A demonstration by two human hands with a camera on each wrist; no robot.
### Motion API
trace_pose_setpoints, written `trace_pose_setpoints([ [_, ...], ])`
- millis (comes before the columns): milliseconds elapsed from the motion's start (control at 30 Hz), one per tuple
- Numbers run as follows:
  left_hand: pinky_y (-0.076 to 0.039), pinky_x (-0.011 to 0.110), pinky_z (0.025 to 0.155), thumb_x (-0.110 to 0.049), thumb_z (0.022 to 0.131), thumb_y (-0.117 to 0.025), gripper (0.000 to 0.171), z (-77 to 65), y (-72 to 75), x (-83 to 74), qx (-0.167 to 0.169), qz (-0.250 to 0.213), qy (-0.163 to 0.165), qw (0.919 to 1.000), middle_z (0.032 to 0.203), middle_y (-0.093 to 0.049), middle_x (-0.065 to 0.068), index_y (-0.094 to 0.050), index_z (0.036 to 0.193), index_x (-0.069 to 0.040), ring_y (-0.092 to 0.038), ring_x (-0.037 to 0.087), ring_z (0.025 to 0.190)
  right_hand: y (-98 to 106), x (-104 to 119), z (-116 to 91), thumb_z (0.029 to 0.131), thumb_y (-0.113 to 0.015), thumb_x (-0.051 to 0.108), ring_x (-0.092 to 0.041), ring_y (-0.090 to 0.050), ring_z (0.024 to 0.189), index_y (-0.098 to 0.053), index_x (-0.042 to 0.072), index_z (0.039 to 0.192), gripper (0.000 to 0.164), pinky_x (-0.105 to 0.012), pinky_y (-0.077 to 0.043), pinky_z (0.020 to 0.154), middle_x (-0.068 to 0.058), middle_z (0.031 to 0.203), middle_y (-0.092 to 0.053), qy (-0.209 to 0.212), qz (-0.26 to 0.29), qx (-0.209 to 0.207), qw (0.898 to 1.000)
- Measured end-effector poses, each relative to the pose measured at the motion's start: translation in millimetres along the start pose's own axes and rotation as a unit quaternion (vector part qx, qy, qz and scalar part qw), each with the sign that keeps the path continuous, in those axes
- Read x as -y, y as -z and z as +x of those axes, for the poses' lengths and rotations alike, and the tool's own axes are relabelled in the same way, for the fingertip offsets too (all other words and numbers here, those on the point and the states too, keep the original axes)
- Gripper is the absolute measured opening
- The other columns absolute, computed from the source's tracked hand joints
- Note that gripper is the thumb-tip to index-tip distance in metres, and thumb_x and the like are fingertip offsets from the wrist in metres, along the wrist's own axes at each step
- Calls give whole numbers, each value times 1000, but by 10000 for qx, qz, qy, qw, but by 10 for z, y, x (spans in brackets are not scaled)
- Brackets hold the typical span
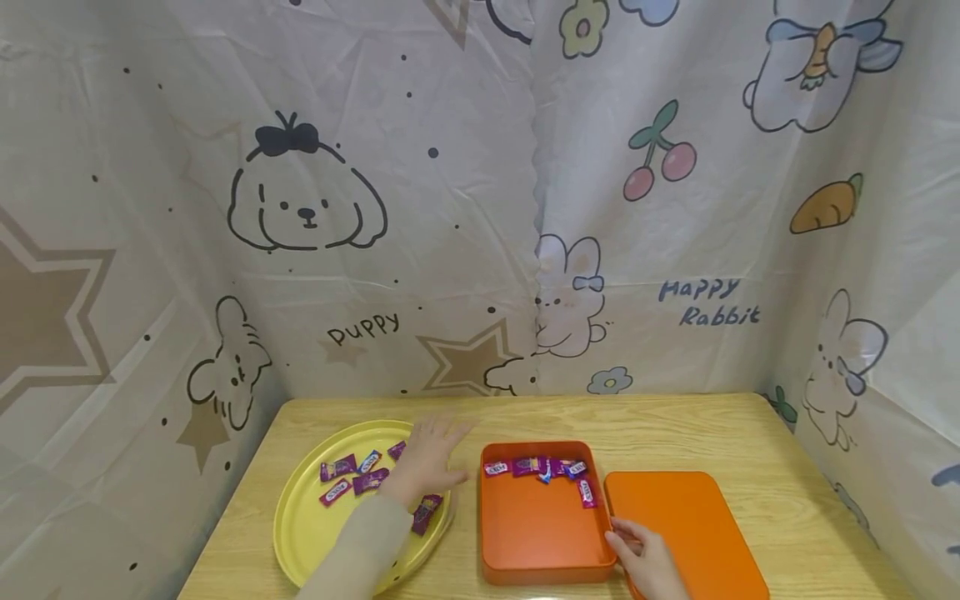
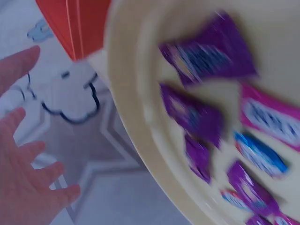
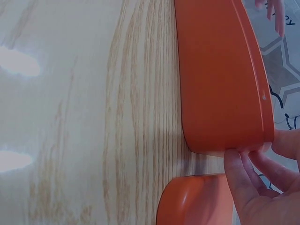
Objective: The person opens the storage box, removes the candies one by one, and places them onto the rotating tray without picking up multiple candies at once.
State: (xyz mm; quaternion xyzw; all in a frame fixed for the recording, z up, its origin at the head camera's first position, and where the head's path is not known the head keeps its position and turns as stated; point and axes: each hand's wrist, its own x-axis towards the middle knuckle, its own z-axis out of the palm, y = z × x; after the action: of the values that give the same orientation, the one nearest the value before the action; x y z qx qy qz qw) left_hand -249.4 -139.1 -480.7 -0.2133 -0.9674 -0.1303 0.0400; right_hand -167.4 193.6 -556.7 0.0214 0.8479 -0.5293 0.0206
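On table (image 1: 675, 425), box (image 1: 543, 533) is being flanked by tray (image 1: 307, 537) at left, lid (image 1: 697, 517) at right. Sweets (image 1: 371, 482) are being carried on tray, right side overhung by left hand (image 1: 427, 458), and inside box along back and right walls. Near front, box's right side is being gripped by right hand (image 1: 641, 554).

The box (image 1: 547, 533) and tray (image 1: 307, 533) look smooth plastic, the table (image 3: 70, 117) glossy, grained wood.
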Motion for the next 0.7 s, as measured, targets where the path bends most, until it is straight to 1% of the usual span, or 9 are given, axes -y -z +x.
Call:
trace_pose_setpoints([
  [100,-15,59,105,-37,76,-70,74,121,-67,-179,102,66,-288,9995,147,-24,15,-37,140,-18,-19,39,134,-2,54,-11,88,-60,22,-28,-64,84,-55,-14,113,43,-36,-53,71,-20,97,-64,-222,-92,-13,9997],
  [200,-16,56,107,-42,78,-67,74,243,-139,-366,277,331,-528,9977,149,-22,11,-34,141,-21,-18,34,136,-10,81,-11,89,-59,16,-29,-64,86,-54,-14,114,40,-35,-53,72,-21,99,-63,-320,-150,-17,9994],
  [333,-15,52,109,-46,79,-63,74,381,-258,-593,528,626,-773,9936,150,-20,7,-31,142,-26,-17,29,137,-19,82,-9,89,-58,15,-31,-64,87,-54,-15,113,38,-34,-54,70,-23,100,-63,-334,-111,-10,9994],
  [367,-15,51,109,-46,79,-63,73,409,-287,-643,579,638,-824,9929,150,-21,6,-31,142,-27,-18,28,137,-23,81,-7,89,-58,15,-31,-63,88,-54,-15,113,38,-34,-54,70,-24,100,-62,-335,-81,-2,9994],
  [467,-19,48,109,-46,79,-63,72,469,-365,-812,698,824,-936,9897,150,-24,2,-32,142,-29,-22,25,136,-24,85,-7,89,-58,16,-33,-63,89,-54,-15,114,39,-35,-54,70,-25,102,-62,-327,-21,22,9995],
  [567,-24,44,108,-46,79,-64,70,517,-437,-986,929,1014,-1059,9848,148,-27,-1,-36,140,-29,-26,22,135,-21,82,-5,90,-58,16,-34,-63,89,-54,-14,114,39,-36,-54,70,-25,102,-62,-393,4,28,9992],
  [700,-27,38,108,-47,80,-64,66,594,-569,-1166,1308,1320,-1254,9745,146,-31,-8,-37,138,-33,-28,16,134,-5,84,-7,90,-58,16,-34,-63,90,-54,-14,115,39,-37,-54,70,-24,102,-62,-428,-16,21,9991],
])
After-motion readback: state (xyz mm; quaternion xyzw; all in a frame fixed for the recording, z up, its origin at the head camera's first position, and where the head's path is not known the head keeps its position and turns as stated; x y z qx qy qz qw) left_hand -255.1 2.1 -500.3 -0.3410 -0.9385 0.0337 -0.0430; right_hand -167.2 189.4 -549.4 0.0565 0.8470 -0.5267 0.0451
